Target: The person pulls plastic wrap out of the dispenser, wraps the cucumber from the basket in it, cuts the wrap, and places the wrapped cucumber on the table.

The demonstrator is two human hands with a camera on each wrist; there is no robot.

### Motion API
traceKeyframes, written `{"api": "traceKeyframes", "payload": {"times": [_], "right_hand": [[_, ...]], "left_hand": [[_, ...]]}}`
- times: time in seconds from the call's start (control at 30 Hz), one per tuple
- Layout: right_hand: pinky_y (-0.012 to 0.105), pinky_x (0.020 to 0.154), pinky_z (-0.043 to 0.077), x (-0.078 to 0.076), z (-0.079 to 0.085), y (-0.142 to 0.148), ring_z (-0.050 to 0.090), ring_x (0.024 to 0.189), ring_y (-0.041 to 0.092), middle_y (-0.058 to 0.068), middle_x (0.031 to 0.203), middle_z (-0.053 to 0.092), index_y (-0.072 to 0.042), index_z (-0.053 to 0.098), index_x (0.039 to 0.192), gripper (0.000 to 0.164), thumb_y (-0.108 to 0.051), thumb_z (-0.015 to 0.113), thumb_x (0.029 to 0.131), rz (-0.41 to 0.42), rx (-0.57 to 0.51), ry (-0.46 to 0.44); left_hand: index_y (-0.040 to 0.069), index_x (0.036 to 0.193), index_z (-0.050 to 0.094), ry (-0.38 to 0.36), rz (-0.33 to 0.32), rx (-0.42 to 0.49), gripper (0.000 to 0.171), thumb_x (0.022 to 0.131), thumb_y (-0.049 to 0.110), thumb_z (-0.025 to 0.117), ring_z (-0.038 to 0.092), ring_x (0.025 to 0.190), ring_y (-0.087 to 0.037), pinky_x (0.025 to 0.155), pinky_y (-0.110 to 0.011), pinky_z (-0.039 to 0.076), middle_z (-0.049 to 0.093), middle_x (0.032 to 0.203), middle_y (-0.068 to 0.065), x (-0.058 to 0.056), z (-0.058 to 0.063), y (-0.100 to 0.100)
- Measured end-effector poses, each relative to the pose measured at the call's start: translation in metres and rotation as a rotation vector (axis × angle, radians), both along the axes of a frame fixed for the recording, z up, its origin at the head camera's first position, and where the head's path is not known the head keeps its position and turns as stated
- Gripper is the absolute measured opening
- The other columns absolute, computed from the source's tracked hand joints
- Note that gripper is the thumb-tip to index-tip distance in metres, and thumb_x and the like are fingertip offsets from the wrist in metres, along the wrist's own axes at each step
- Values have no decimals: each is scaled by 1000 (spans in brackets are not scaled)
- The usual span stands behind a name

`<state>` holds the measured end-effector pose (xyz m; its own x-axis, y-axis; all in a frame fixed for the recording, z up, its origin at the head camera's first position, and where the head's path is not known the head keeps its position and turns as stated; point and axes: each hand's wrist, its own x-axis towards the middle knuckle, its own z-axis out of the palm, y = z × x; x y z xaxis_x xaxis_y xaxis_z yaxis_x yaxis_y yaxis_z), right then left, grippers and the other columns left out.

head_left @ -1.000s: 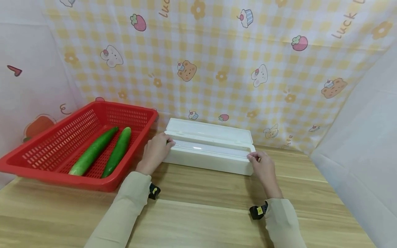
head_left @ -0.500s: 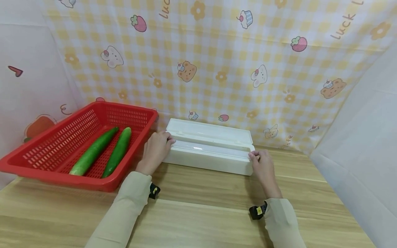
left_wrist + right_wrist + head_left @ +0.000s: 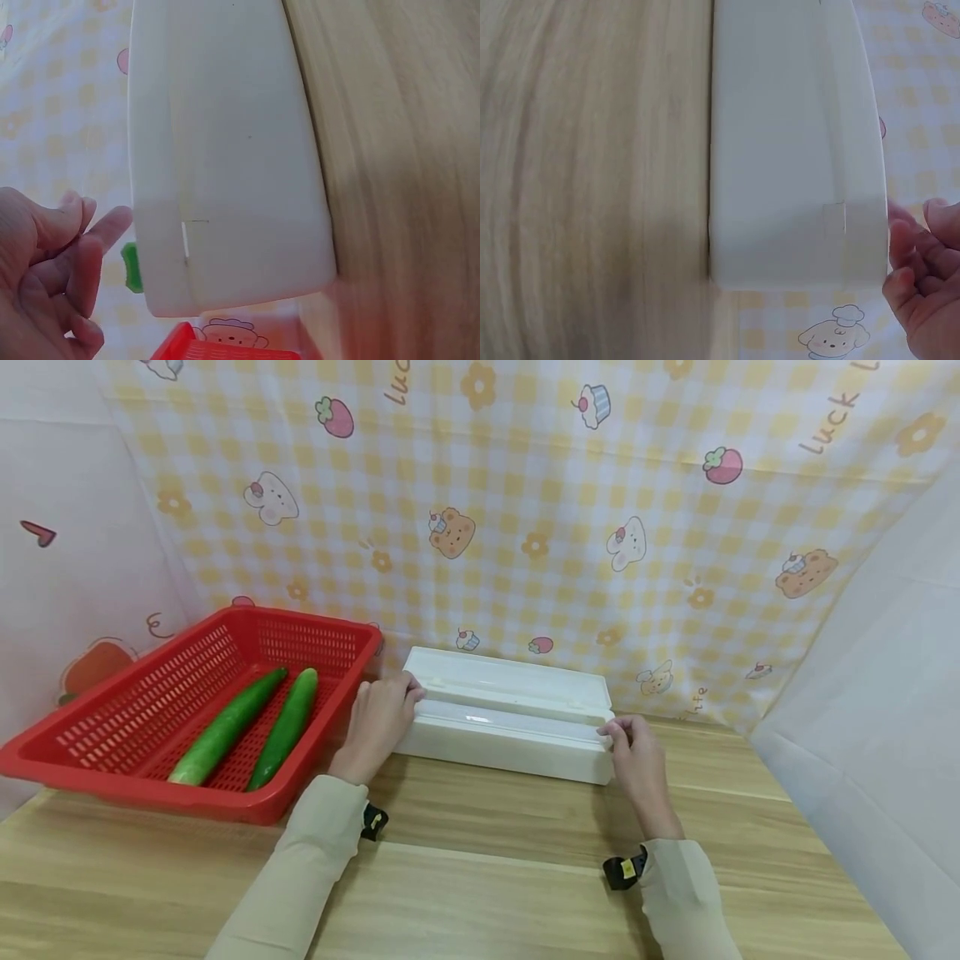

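A long white plastic wrap dispenser [image 3: 502, 752] lies on the table, its lid [image 3: 510, 675] tipped back at the rear. Clear, shiny plastic wrap [image 3: 480, 719] shows along its opening. At the left end, my left hand [image 3: 378, 714] pinches the thin film between thumb and fingers; a faint film edge rises from the fingertips in the left wrist view. My right hand [image 3: 637, 758] pinches the film at the right end, with the other fingers curled. A small green piece [image 3: 131, 267] sticks out beside the dispenser in the left wrist view.
A red perforated basket [image 3: 270, 806] stands at the left with two cucumbers, one [image 3: 228, 727] longer and one [image 3: 285, 731] beside it. Behind the dispenser hangs a yellow checked cloth [image 3: 525, 502]. Wooden tabletop [image 3: 487, 893] extends in front.
Both hands have risen very slightly and moved a little toward the back at the dispenser's ends. The dispenser, basket and cucumbers stay where they were.
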<state>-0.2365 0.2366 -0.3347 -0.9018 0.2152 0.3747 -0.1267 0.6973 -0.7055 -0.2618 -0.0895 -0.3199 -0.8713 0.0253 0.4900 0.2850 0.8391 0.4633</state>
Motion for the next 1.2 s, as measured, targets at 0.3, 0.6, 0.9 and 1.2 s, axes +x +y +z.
{"api": "traceKeyframes", "payload": {"times": [0.3, 0.6, 0.9, 1.2], "right_hand": [[17, 67, 53, -1, 1, 3, 61, 70, 2, 23, 95, 64, 5, 52, 103, 16, -10, 48, 96, 108, -211, 64], [19, 74, 53, 2, 5, 13, 64, 77, 2, 23, 102, 63, 4, 52, 120, 29, -5, 52, 92, 205, -236, -23], [15, 73, 51, 1, 5, 9, 64, 84, 11, 18, 99, 67, 2, 66, 105, 21, -5, 64, 86, 117, -18, 31], [11, 63, 50, 0, 5, 1, 63, 66, -1, 21, 93, 69, 4, 68, 96, 16, -9, 63, 88, 1, -145, 110]], "left_hand": [[3, 97, 60, -55, -91, 72, 15, 92, 17, 57, 55, 72, -22, 69, -33, 51, 63, 83, -11, 2, 7, -1], [-1, 108, 61, -111, -201, 68, 30, 83, 12, 70, 58, 79, -22, 73, -34, 53, 64, 89, -13, 2, 13, -6], [3, 93, 70, -47, -149, 65, 12, 86, 12, 65, 57, 81, -23, 74, -35, 50, 65, 91, -13, 3, 9, -4], [4, 93, 71, -8, -91, 96, 14, 87, 16, 64, 58, 80, -22, 74, -35, 52, 67, 91, -12, 4, 11, -3]]}}
